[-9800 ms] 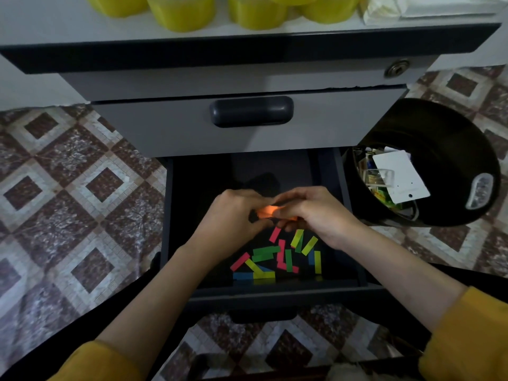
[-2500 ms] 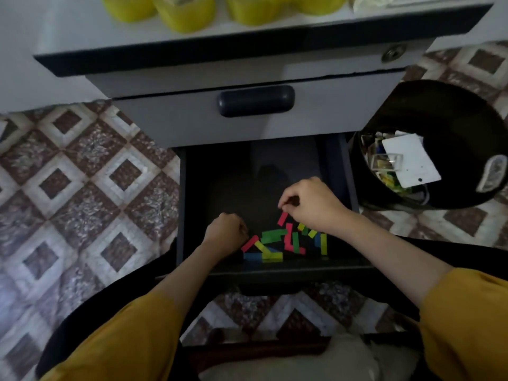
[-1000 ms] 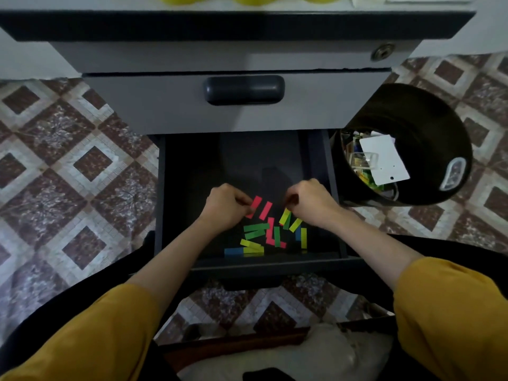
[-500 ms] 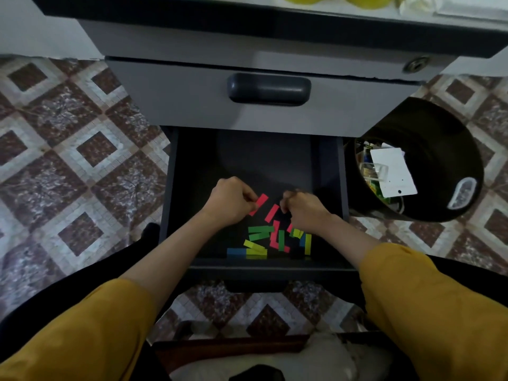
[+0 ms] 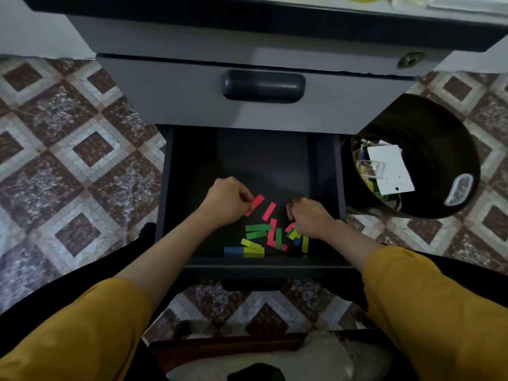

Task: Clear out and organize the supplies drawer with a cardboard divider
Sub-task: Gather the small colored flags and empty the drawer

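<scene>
Pinching a red strip point(image 5: 254, 205) at frame centre, the left hand point(image 5: 227, 201) sits inside the open drawer point(image 5: 239, 158). The right hand point(image 5: 310, 219) curls over the coloured strips point(image 5: 257, 232); whether it grasps any is unclear.

drawer point(image 5: 168, 188) inside: dk, matt, smooth | paper strips point(image 5: 257, 234): matt, bright cols | upper front point(image 5: 176, 94): grey painted, smooth, semi-matt | handle point(image 5: 264, 86) 12 o'clk: dk plastic, slight sheen | bin point(image 5: 439, 138) 3 o'clk: blk plastic, some gloss | floor point(image 5: 68, 160) 9 o'clk: speckled tile | sleeves point(image 5: 90, 334) 6 o'clk: mustard cloth, matt
</scene>
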